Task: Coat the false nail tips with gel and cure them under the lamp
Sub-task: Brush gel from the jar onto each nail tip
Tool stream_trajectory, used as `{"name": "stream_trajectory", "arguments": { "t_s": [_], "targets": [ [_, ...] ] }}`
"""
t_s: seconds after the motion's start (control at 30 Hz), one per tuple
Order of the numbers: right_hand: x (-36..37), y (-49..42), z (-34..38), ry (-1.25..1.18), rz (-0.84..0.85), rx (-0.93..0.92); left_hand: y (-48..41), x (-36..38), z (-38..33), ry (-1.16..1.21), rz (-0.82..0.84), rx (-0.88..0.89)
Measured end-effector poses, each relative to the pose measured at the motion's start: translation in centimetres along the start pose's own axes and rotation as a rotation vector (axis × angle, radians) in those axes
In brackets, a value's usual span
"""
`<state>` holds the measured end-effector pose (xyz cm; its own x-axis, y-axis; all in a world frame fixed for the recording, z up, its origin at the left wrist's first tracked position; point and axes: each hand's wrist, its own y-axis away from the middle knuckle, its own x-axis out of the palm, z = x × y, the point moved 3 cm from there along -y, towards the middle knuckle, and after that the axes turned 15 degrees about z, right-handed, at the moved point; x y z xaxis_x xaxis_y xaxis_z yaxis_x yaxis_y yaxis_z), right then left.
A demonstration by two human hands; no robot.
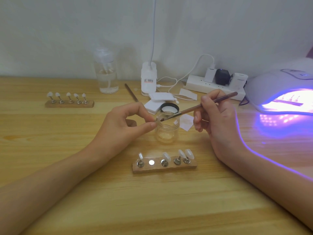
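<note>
1. Left hand [128, 122]: thumb and forefinger pinch a small translucent false nail tip [157, 118], holding it just above the near-left rim of the jar. The other fingers are curled beneath.
2. Right hand [215, 116]: grips a slim brown-handled gel brush [208, 106] like a pen. The bristle end touches the pinched tip.
3. Short clear glass jar [166, 131]: open and upright on the table between the two hands, with pale contents at the bottom.
4. Black round lid [169, 107]: lies just behind the jar.
5. Near wooden stand [165, 167]: a rough bar in front of the jar. Four metal holders on it carry pale nail tips. The second place from the left shows only a bare round metal disc [151, 162].
6. Far wooden stand [69, 104]: at the far left, well apart from the hands, with five holders bearing white tips.
7. White domed curing lamp [277, 82]: at the far right, lit violet, casting its glow on the table and the right forearm. Strip-like shapes lie inside, but glare hides the detail.
8. Clear plastic pump bottle [106, 73]: upright by the wall.
9. White desk-lamp base [148, 78]: right of the bottle.
10. White power strip [213, 87]: against the wall, with plugs seated.
11. Second brown stick [131, 94]: lies flat between the bottle and the lamp base.
12. White square pads [157, 100]: stacked behind the lid.
13. Light wooden table [152, 200]: bears everything listed.
</note>
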<state>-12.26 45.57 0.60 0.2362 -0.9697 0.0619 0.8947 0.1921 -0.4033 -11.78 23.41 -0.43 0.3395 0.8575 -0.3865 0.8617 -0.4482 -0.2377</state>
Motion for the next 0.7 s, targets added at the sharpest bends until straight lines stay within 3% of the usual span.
{"name": "stream_trajectory", "arguments": {
  "t_s": [0.2, 0.37, 0.5, 0.7],
  "targets": [
    [0.3, -0.14, 0.02, -0.073, 0.06, -0.022, 0.09, 0.1, -0.11, 0.014, -0.004, -0.024],
    [-0.22, -0.09, -0.12, -0.051, -0.006, 0.004, 0.03, 0.16, -0.17, 0.009, -0.005, -0.043],
    [0.2, -0.24, -0.12, -0.112, 0.065, -0.016, 0.0, 0.19, -0.23, 0.009, -0.013, -0.056],
    [-0.33, -0.13, -0.21, -0.048, -0.007, 0.006, 0.07, 0.22, -0.24, 0.009, -0.019, -0.075]
  ]
}}
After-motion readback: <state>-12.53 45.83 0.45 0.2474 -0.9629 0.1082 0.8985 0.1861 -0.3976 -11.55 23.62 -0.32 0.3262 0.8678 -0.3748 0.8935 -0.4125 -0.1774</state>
